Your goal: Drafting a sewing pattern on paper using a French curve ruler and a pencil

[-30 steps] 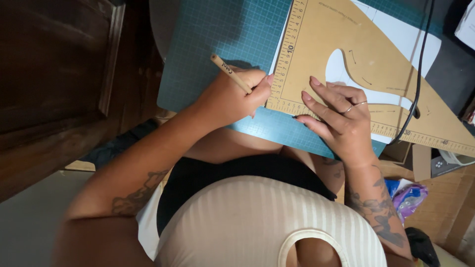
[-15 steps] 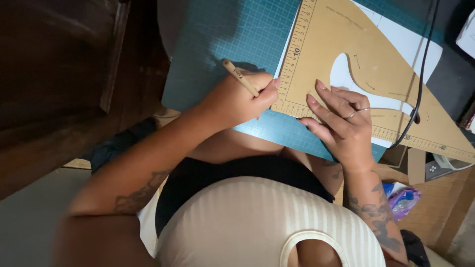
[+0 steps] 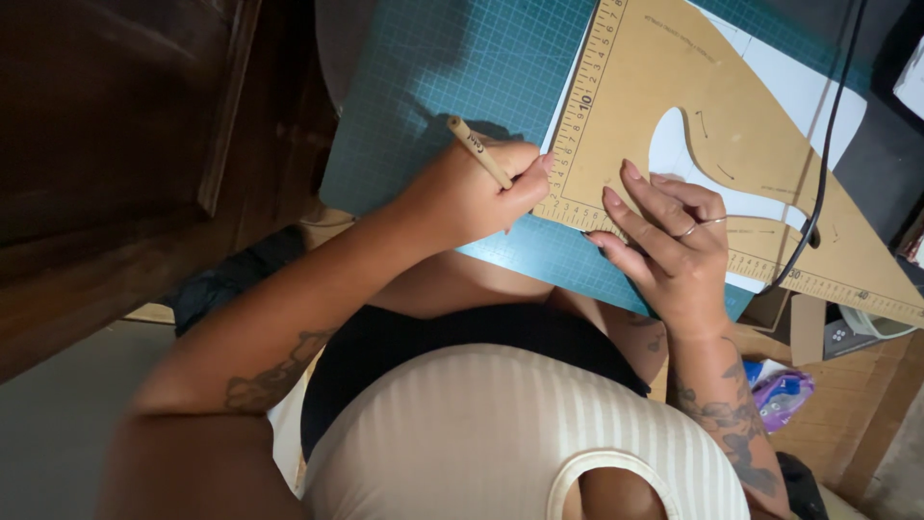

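The tip of the pencil (image 3: 479,151) is hidden inside the closed left hand (image 3: 476,193), so its contact with the surface cannot be seen. The wooden triangular ruler (image 3: 674,87) is cut off by the top edge and by the right edge. The white paper (image 3: 804,91) under it is mostly covered, and only small parts are seen. The green cutting mat (image 3: 452,77) is cut off at the top. The palm of the right hand (image 3: 674,241) is not shown. The black cable (image 3: 833,125) leaves the frame at the top. The small objects at the lower right are too unclear to be identified.
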